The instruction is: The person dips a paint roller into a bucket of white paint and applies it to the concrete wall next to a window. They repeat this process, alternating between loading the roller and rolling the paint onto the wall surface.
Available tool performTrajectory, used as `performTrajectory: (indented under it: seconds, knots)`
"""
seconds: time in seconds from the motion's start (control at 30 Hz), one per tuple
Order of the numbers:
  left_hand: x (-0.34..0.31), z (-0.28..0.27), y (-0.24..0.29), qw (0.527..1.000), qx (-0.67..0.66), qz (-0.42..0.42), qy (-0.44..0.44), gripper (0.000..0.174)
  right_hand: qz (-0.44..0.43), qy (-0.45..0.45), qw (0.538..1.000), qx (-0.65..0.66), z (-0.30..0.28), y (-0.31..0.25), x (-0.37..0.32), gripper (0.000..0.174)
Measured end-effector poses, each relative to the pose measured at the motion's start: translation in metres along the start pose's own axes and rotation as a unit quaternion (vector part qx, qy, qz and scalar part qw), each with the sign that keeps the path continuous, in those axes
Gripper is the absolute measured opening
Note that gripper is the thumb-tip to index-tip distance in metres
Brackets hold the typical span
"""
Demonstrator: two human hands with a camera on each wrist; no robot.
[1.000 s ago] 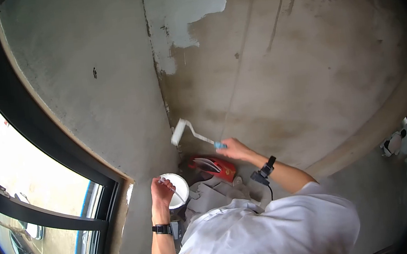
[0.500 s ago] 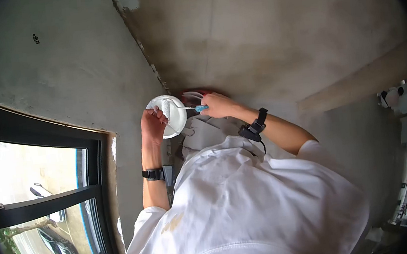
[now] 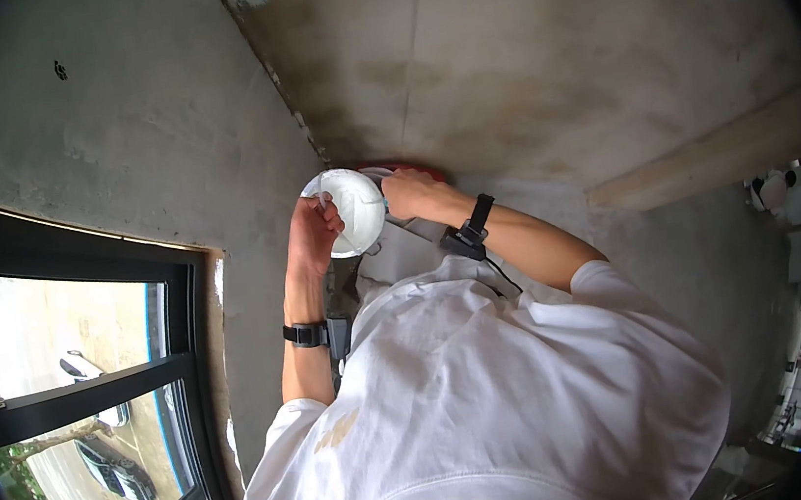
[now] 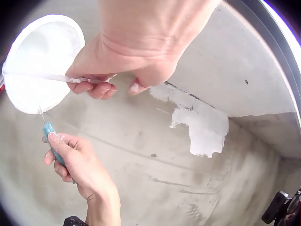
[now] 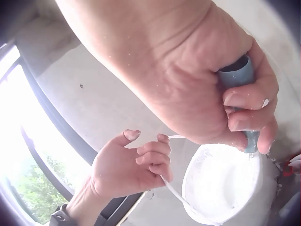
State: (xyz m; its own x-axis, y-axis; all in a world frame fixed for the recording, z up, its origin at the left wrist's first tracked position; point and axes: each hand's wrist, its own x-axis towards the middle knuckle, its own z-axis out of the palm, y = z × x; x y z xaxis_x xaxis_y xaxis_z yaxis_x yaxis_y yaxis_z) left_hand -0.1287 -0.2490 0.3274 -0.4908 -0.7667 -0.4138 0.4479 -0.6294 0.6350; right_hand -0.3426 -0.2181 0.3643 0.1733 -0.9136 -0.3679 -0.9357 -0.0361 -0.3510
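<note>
In the head view my left hand [image 3: 316, 232] holds up a white bucket [image 5: 266, 193] by its thin white handle [image 4: 49, 77], with fingers curled round it. White paint shows inside the bucket. My right hand [image 3: 411, 193] grips the blue handle [image 5: 239, 77] of a paint roller, fingers wrapped about it. The roller's metal rod [image 4: 42, 114] reaches over the bucket's rim, and its head is hidden down inside. Flecks of white paint dot the right hand's fingers.
Behind the bucket lies a red object [image 3: 428, 170], mostly covered. A grey wall [image 3: 140, 131] with a dark-framed window [image 3: 81, 390] stands on the left. The brownish wall [image 3: 538, 66] ahead bears a white painted patch [image 4: 207, 134]. Grey-white sheeting [image 3: 401, 255] lies below the hands.
The right hand has brought the roller from in front of the wall corner down to the bucket, and its head has gone inside. The head view has tilted downward.
</note>
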Motion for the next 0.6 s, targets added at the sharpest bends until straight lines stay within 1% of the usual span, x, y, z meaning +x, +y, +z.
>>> performTrajectory:
  seconds: [0.07,0.13,0.17,0.2,0.23,0.27,0.33,0.4,0.47,0.5,0.53,0.57,0.6]
  knots:
    - [0.000,0.000,-0.002,1.000,-0.004,-0.005,0.005,0.016,0.004,0.013,1.000,-0.009,0.012,0.004,0.009,0.016]
    - [-0.001,-0.008,-0.003,0.997,-0.065,-0.010,0.036,0.016,0.011,0.026,0.999,-0.021,0.022,0.004,0.012,0.016]
    - [0.000,-0.012,-0.005,0.997,-0.065,-0.008,0.035,0.016,-0.015,0.021,0.999,-0.044,0.022,0.007,0.009,0.019]
    - [0.002,-0.020,-0.006,0.992,-0.121,-0.006,0.033,0.018,-0.042,0.016,0.997,-0.068,0.022,0.010,0.006,0.023]
    - [0.002,-0.025,-0.005,0.984,-0.177,-0.002,0.031,0.021,-0.077,0.054,0.991,-0.096,0.033,0.017,0.005,0.023]
    - [0.001,-0.027,-0.003,0.984,-0.178,0.003,0.031,0.021,-0.080,0.056,0.990,-0.099,0.040,0.021,0.003,0.023]
    - [0.000,-0.030,0.000,0.966,-0.250,0.016,0.055,0.023,-0.097,0.163,0.976,-0.108,0.051,0.029,-0.005,0.023]
    - [0.000,-0.043,0.003,0.964,-0.260,0.024,0.039,0.023,-0.084,0.152,0.980,-0.099,0.058,0.032,-0.013,0.025]
    - [0.003,-0.043,0.007,0.962,-0.268,0.033,0.028,0.024,-0.067,0.158,0.983,-0.057,0.052,0.037,-0.023,0.025]
    - [0.004,-0.045,0.007,0.961,-0.274,0.026,0.033,0.024,-0.069,0.158,0.983,-0.061,0.050,0.038,-0.027,0.025]
    - [0.006,-0.046,0.008,0.958,-0.282,0.022,0.038,0.025,-0.076,0.167,0.982,-0.035,0.048,0.039,-0.031,0.025]
    - [0.006,-0.048,0.008,0.956,-0.292,0.020,0.021,0.026,-0.084,0.176,0.981,-0.008,0.047,0.040,-0.034,0.025]
    - [0.007,-0.051,0.008,0.955,-0.295,0.028,0.022,0.026,-0.092,0.174,0.980,-0.012,0.049,0.040,-0.036,0.025]
